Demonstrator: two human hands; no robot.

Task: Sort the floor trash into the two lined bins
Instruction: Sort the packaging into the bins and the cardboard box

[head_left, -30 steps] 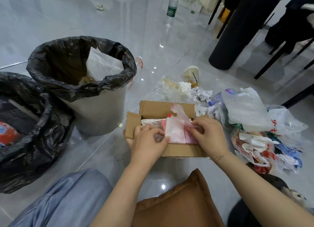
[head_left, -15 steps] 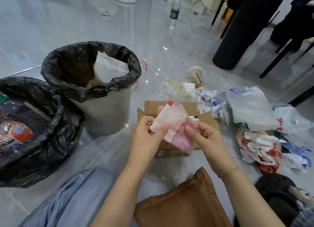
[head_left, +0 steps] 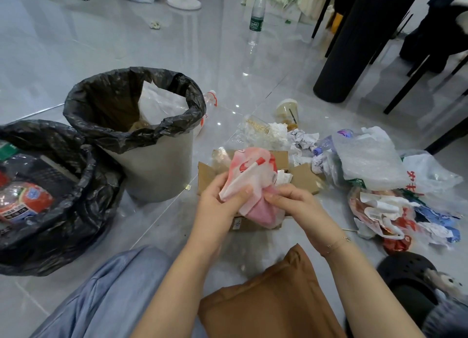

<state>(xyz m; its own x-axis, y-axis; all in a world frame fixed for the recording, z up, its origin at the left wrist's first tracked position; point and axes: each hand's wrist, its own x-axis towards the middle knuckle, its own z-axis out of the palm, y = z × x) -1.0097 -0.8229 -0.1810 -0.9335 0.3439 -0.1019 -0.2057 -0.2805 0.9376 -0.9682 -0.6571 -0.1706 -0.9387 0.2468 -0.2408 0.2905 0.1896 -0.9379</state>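
Trash wrapper (head_left: 249, 183), one, gripped by left hand (head_left: 219, 201) and right hand (head_left: 291, 203); two bins (head_left: 154, 165).

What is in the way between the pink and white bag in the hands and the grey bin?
Nothing visible. Both hands hold the pink and white plastic bag above the cardboard box; the grey bin stands open to its left.

Bare forearms — thin chain bracelet (head_left: 338, 242), blue trousers (head_left: 106, 294), black clog (head_left: 407, 272).
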